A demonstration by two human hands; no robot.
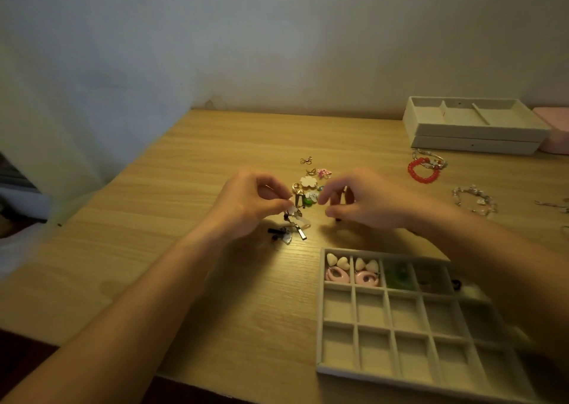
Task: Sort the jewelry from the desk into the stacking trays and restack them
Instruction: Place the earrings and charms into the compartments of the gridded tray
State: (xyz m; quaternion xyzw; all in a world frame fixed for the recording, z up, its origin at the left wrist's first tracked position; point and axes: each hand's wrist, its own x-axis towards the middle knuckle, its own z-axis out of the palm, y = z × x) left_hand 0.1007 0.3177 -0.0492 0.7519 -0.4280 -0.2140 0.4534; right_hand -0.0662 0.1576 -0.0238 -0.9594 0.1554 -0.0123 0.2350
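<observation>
smooth tabletop in pale wood-grain laminate, faintly glossy under the hands.

under the right forearm: flat grid tray, lined in grey-beige felt-like fabric, cut into square cells. in the far row, nearest the right hand: glossy cream hearts above pink oval loops in the first two cells, a green translucent piece in the third. fourth cell too blurred to read.

well beyond the right hand, against the wall: stacked trays in the same fabric, the top one split into long compartments.

between that stack and the right hand: red beaded bracelet, round and bumpy, touching a clear strand. right of the wrist: clear bead bracelet.

between both hands and just past them: loose jewelry pile, with a white flower, a pink flower and thin gold wire pieces.

left hand: fingers curled, thumb and forefinger pinching a dangling cluster of metal bars and clear charms, lower end down by the tabletop.

right hand: fingers curled in narrow, tips close together, a small dark bit among them; cannot tell whether gripped.
</observation>
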